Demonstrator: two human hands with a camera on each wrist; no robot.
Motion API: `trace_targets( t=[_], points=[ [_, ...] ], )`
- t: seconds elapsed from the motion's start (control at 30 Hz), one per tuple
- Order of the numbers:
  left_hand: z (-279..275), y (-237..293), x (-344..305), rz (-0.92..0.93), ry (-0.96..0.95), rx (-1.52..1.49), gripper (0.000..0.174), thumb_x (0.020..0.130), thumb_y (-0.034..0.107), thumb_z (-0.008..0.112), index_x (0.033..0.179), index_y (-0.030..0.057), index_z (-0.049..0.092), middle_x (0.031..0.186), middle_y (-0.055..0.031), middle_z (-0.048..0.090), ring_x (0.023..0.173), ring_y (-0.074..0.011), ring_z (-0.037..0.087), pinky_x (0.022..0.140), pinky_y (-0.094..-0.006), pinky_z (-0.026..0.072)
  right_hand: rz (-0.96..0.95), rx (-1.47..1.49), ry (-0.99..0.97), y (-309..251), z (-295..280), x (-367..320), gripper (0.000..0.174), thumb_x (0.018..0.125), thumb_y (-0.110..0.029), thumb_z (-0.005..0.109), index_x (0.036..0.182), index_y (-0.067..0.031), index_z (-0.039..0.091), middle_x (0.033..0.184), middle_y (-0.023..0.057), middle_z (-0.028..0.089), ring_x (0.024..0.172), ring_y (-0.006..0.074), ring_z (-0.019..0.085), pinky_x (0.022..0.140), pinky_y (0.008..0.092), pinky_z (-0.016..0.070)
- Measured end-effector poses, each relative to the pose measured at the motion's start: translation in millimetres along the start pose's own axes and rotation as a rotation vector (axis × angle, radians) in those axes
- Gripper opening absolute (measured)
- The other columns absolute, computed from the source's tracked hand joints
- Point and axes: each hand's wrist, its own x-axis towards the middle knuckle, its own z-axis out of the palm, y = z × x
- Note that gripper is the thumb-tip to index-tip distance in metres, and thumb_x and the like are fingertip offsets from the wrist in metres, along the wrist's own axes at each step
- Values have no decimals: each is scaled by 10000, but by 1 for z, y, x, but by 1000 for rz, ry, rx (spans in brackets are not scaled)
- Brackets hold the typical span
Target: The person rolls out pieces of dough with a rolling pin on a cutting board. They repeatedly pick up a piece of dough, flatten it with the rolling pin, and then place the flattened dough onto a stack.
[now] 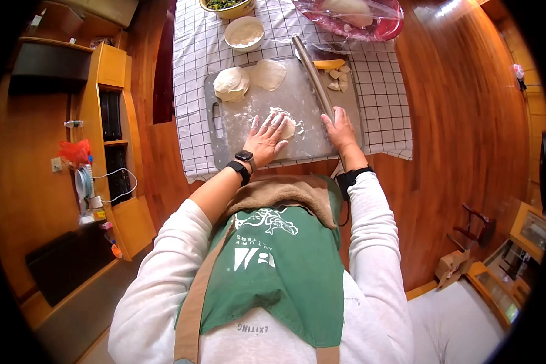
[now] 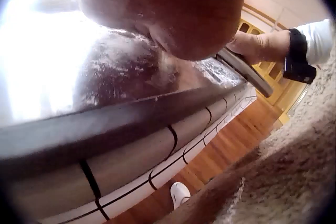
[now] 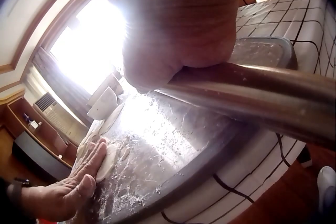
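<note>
On a floured grey board (image 1: 315,142), the left hand (image 1: 265,142) lies palm down with its fingers straight, touching the edge of a small dough round (image 1: 288,128). In the right wrist view that hand (image 3: 65,192) rests beside the pale dough (image 3: 106,165). The right hand (image 1: 341,129) grips the lower part of a long metal rolling pin (image 1: 312,74), which lies aslant over the board's right side. In the right wrist view the pin (image 3: 252,95) passes under the right palm (image 3: 178,29). Flattened wrappers (image 1: 232,84) are stacked at the board's upper left, with another wrapper (image 1: 269,74) beside them.
Cut dough pieces (image 1: 338,79) and a yellow object (image 1: 329,64) are right of the pin. Behind the board stand a white bowl of flour (image 1: 244,34), a bowl of chopped greens (image 1: 227,6) and a red basin (image 1: 382,23) under plastic. A checked cloth (image 1: 385,112) covers the table.
</note>
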Motion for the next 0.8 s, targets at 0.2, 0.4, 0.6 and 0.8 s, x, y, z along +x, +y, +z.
trace_targets(
  t=[0.2,0.4,0.6,0.8],
  points=[
    [-1,2,-4,41,10,-12,636,975,476,283,1504,142,167,1561,-28,187,1442,-182,145,1167,-472,32,-11,-16,14,0,1,-1,549,881,-454,567,1217,-32,469,1226,172,529,1144,359,495,948,431,406],
    [-8,3,-4,158,-47,-49,635,978,486,277,1499,133,190,1558,-43,191,1442,-198,144,1170,-444,78,-54,10,34,1,0,-2,544,879,-452,572,1197,-21,475,1199,191,533,1114,382,499,934,441,406],
    [7,0,2,66,-7,-98,617,976,476,294,1497,157,208,1562,-17,186,1440,-201,153,1165,-464,57,-97,-24,68,5,-2,4,518,884,-428,579,1185,-19,478,1195,199,532,1115,391,498,928,442,411],
    [-3,-17,-17,101,18,-164,582,980,445,327,1479,153,263,1557,-20,199,1440,-192,148,1166,-458,54,-117,-27,7,-6,-23,-32,450,900,-350,582,1188,-25,466,1156,203,529,1018,414,539,837,440,459]
  ],
)
